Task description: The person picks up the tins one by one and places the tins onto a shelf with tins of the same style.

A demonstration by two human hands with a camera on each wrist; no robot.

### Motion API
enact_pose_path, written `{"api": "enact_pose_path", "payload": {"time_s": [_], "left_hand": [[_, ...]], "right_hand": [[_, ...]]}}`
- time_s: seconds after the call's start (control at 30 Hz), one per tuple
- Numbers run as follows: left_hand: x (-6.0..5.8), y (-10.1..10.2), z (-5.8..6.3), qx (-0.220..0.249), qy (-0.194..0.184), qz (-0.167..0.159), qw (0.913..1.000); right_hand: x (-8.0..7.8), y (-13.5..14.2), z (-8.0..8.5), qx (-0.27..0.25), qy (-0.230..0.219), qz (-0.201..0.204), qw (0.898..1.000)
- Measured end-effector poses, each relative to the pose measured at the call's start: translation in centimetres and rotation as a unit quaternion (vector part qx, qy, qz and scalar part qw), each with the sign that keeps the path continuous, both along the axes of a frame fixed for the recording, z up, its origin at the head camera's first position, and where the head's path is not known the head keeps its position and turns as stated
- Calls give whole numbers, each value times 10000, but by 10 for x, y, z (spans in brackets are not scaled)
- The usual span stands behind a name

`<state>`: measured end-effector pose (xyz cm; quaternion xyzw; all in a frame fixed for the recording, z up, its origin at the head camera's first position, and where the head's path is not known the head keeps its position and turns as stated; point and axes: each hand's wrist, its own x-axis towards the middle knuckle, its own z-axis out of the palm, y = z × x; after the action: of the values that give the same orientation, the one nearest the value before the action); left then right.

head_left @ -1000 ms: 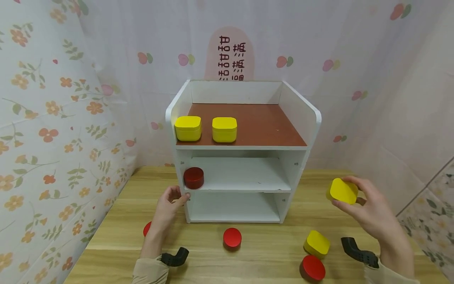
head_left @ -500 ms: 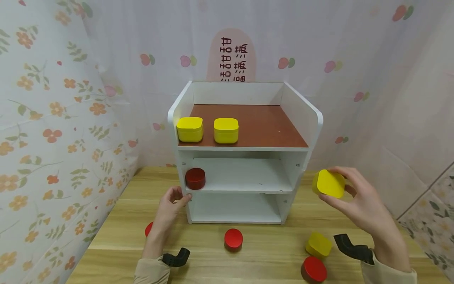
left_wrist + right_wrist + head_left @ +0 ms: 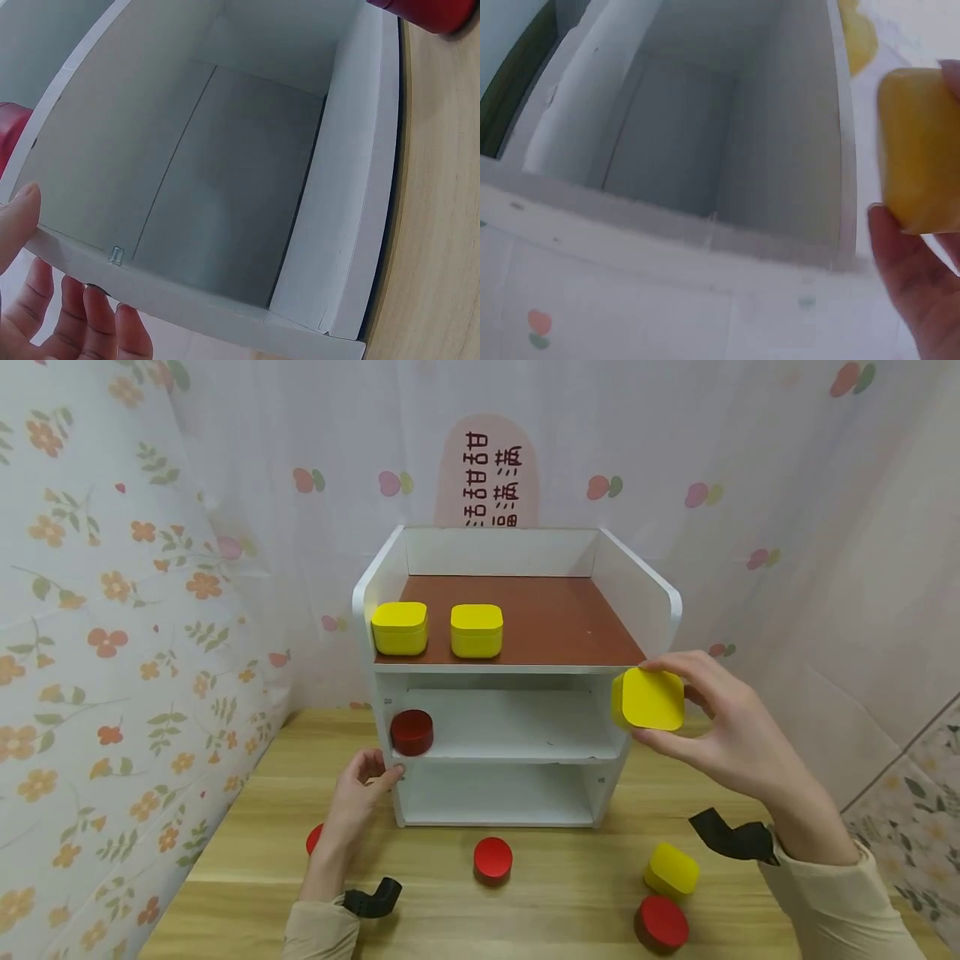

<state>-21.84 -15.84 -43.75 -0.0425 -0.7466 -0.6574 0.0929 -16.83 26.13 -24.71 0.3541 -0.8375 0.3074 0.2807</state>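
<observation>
Head view gives the change on my right: over the last second my right grip [image 3: 723, 731] has swung left and upward, and the rounded yellow box [image 3: 648, 699] it carries now lines up with the right front edge of the white shelf unit [image 3: 637, 597], just below the right front corner of the brown top shelf [image 3: 551, 618]. I have the box pinched between thumb and fingers, spread only as wide as it is, its broad face turned toward my head. From the right wrist I see a gap between box and unit, so I judge it is held in the air, apart from any shelf.

My left grip [image 3: 356, 793] has kept its place, thumb and fingers closed over the front edge of the left side panel, near the end of the middle shelf [image 3: 517, 731]; I take that as steadying the unit.

For the work in hand, this means the box is much nearer the unit but not yet set down. Along the top shelf's front edge sit the left yellow box [image 3: 400, 629], at the left corner, and the second yellow box [image 3: 476, 632], just beside it; the shelf's right side lies closest to what I carry. Another yellow box [image 3: 672, 870] lies toward the right of the worktop [image 3: 570, 885], untouched.
</observation>
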Motion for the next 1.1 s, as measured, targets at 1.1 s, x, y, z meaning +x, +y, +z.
{"api": "enact_pose_path", "payload": {"time_s": [1.1], "left_hand": [[4,2,2,32,-80,-63,9999]], "right_hand": [[-73,-69,73,976,-1714,177,9802]]}}
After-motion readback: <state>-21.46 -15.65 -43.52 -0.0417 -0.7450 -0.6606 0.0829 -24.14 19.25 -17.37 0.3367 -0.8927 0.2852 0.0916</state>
